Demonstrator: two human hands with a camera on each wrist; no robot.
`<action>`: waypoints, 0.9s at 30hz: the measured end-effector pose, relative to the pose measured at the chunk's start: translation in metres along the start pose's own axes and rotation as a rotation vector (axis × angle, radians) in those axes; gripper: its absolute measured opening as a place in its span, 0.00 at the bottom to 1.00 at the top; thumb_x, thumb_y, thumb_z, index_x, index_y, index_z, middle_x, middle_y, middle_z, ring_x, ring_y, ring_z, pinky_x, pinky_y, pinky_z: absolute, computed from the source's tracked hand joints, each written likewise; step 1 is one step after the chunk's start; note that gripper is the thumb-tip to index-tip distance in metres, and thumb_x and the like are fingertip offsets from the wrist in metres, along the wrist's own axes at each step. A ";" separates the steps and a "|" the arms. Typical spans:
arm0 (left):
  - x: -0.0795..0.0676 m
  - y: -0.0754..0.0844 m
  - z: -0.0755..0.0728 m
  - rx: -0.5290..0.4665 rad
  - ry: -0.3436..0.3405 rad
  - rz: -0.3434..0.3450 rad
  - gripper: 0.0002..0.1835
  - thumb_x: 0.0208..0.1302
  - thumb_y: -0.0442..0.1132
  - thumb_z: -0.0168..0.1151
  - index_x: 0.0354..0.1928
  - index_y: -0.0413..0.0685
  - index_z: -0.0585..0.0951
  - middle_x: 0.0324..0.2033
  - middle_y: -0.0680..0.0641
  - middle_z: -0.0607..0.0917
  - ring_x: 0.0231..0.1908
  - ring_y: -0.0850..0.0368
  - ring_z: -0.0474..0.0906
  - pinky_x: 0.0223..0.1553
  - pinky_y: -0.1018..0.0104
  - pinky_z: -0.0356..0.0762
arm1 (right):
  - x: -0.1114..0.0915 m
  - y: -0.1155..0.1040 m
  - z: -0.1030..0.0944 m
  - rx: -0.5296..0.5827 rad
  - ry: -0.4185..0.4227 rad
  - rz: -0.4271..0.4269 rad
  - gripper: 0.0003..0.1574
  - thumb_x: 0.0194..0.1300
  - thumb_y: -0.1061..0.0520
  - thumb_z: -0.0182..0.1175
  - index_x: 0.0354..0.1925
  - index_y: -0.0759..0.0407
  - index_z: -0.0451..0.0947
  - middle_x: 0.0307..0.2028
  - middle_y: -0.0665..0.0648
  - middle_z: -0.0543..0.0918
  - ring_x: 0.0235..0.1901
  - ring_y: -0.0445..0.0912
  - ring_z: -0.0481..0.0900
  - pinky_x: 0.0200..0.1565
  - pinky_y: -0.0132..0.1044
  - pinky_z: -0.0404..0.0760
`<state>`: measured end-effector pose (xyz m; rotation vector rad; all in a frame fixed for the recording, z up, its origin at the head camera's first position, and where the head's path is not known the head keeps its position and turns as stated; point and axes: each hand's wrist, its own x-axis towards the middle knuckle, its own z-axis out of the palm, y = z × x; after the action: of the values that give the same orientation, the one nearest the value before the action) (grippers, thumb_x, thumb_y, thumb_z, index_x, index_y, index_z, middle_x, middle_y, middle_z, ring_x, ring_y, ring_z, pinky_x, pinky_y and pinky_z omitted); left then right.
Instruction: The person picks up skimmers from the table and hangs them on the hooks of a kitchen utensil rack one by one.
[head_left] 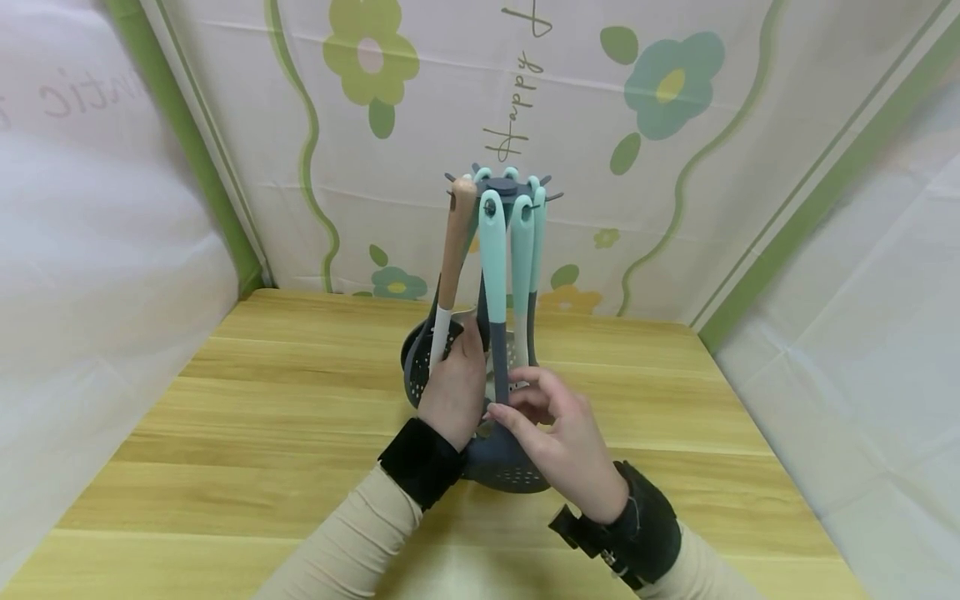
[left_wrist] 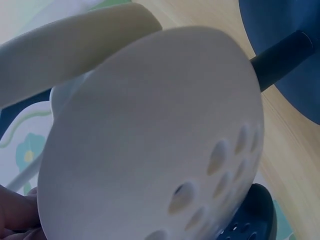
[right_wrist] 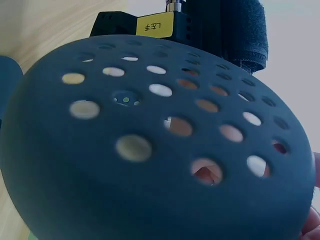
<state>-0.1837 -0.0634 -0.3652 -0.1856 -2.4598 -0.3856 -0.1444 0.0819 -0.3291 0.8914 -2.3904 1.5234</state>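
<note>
A rotating-style stand (head_left: 502,187) carries several hanging kitchen utensils, most with mint handles. My right hand (head_left: 573,433) pinches the dark lower shaft of a slotted skimmer (head_left: 517,471) with a mint handle; its dark perforated bowl fills much of the right wrist view. My left hand (head_left: 456,387) reaches in among the utensils, fingers pointing up beside the wooden handle (head_left: 457,242) with a white lower part. A pale perforated skimmer (left_wrist: 150,125) stands large before the left wrist camera, where a few fingers (left_wrist: 17,212) show at the edge. I cannot tell what the left fingers hold.
Another dark perforated utensil (head_left: 416,379) hangs at the stand's left. More mint handles (head_left: 522,250) hang close together on the right. Under the stand is a wood-grain table (head_left: 270,433), with a flower-printed cloth (head_left: 457,100) behind and white cloth walls at the sides.
</note>
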 end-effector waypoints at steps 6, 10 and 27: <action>-0.001 -0.002 0.002 -0.046 0.013 0.010 0.29 0.70 0.33 0.60 0.66 0.29 0.59 0.41 0.38 0.82 0.26 0.52 0.83 0.27 0.65 0.82 | 0.000 0.003 0.002 -0.004 -0.002 0.038 0.18 0.63 0.62 0.67 0.50 0.64 0.75 0.31 0.54 0.89 0.32 0.40 0.85 0.42 0.34 0.85; -0.001 -0.004 -0.002 -0.089 -0.032 0.011 0.30 0.71 0.31 0.58 0.69 0.30 0.58 0.47 0.35 0.82 0.32 0.49 0.84 0.31 0.63 0.84 | 0.001 0.004 0.003 -0.003 -0.012 0.056 0.18 0.64 0.60 0.67 0.51 0.63 0.75 0.31 0.54 0.89 0.33 0.41 0.85 0.42 0.34 0.84; -0.010 -0.019 -0.015 -0.408 -0.060 0.002 0.25 0.70 0.24 0.55 0.68 0.31 0.68 0.52 0.36 0.84 0.50 0.46 0.84 0.49 0.56 0.83 | 0.002 0.006 0.004 -0.027 -0.026 -0.001 0.21 0.61 0.64 0.68 0.53 0.63 0.80 0.34 0.54 0.85 0.32 0.39 0.82 0.36 0.33 0.85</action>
<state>-0.1712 -0.0867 -0.3645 -0.3739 -2.4121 -0.8912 -0.1482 0.0792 -0.3347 0.9118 -2.4223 1.4853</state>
